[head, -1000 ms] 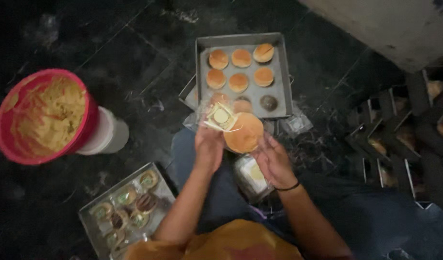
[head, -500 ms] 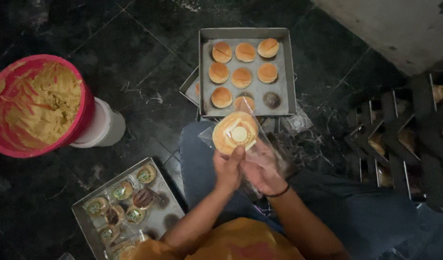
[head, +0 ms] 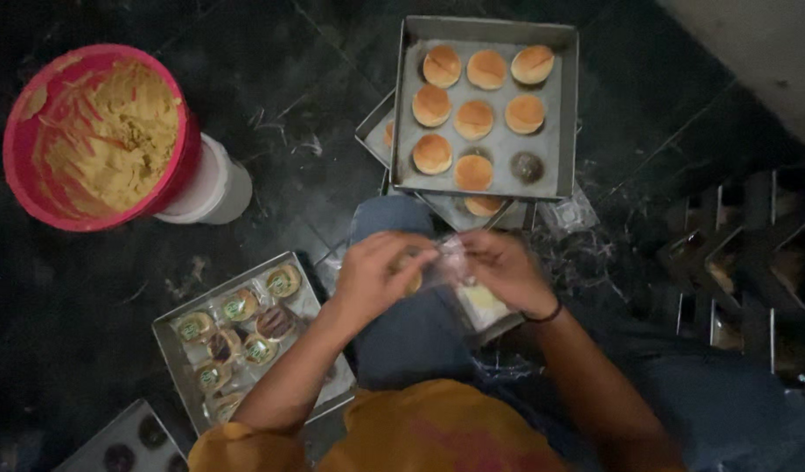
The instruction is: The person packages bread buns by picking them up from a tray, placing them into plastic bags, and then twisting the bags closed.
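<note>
Both of my hands meet over my lap, below a metal tray. My left hand (head: 378, 273) is curled around a round golden bun (head: 413, 281) that is mostly hidden by the fingers. My right hand (head: 500, 267) pinches a clear plastic wrapper (head: 448, 262) against that bun. A stack of clear wrappers with a pale label (head: 483, 304) lies on my knee just under the right hand.
A metal tray (head: 563, 112) holds several unwrapped buns (head: 474, 119) ahead of me, stacked on another tray. A second tray (head: 177, 351) at lower left holds several wrapped buns. A pink bowl (head: 182, 171) of yellow dough sits at upper left. Dark racks (head: 752, 262) stand on the right.
The bun was held up in open view near the far tray. Now both hands have come down toward my lap and closed around it with the wrapper.
</note>
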